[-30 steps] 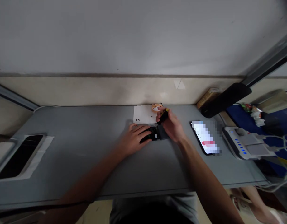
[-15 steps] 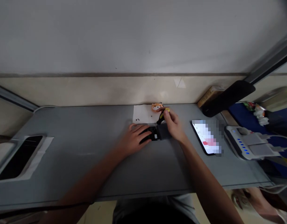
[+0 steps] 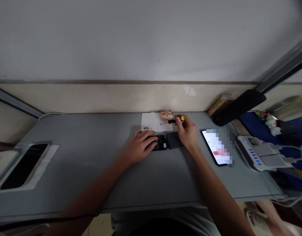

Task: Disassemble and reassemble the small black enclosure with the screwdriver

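My left hand (image 3: 140,145) lies flat on a small black device (image 3: 159,143) in the middle of the grey table (image 3: 91,164), fingers spread over its left part. A dark grey cover piece (image 3: 174,140) lies against the device's right side. My right hand (image 3: 187,132) is closed round a small black screwdriver with a yellow cap (image 3: 177,119), its tip pointing left toward a white paper sheet (image 3: 151,122) at the wall. A few tiny dark screws (image 3: 146,127) lie on that paper. A small orange animal figure (image 3: 166,115) sits on the paper's far right corner.
A lit phone (image 3: 216,147) lies right of my right hand. Further right sits a white charger unit with blue lights (image 3: 257,154) and cables. A black lamp head (image 3: 236,106) and a brown box (image 3: 221,102) stand at the back right. A dark phone on white paper (image 3: 23,165) lies far left.
My right hand has carried the screwdriver from above the device back toward the paper and tilted it flatter, tip pointing left. My left hand has stayed on the device.
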Tool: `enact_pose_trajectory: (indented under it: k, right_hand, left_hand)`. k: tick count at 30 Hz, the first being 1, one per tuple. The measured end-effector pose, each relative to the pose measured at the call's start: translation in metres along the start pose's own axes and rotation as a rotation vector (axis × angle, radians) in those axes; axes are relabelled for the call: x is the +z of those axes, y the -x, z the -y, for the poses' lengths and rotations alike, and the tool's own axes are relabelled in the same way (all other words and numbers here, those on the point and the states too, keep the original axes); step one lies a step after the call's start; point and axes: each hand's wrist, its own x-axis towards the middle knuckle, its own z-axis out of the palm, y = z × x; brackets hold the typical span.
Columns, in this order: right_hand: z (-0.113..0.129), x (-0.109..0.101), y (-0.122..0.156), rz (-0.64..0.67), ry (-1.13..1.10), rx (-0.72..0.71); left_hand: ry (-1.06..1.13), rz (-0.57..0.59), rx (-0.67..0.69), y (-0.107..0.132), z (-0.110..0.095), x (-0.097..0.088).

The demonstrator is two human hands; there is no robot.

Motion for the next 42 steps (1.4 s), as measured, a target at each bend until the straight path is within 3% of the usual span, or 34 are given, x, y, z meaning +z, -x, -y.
enact_pose_trajectory:
  k: [7,15,28,42]
  right_hand:
    - [0.012,-0.001,-0.001,-0.044,-0.230,-0.005]
    - [0.020,0.005,0.004,0.042,-0.335,0.053]
    - [0.024,0.005,0.008,0.073,-0.284,-0.028]
    - [0.018,0.007,0.012,0.106,-0.250,-0.063]
  left_hand:
    - [0.052,-0.215,-0.224,0.002,0.012,0.007]
    - [0.055,-0.290,-0.203,-0.001,0.018,0.008]
    - [-0.176,-0.258,-0.150,-0.004,0.011,-0.007]
    - [-0.217,-0.193,-0.096,-0.004,0.008,-0.011]
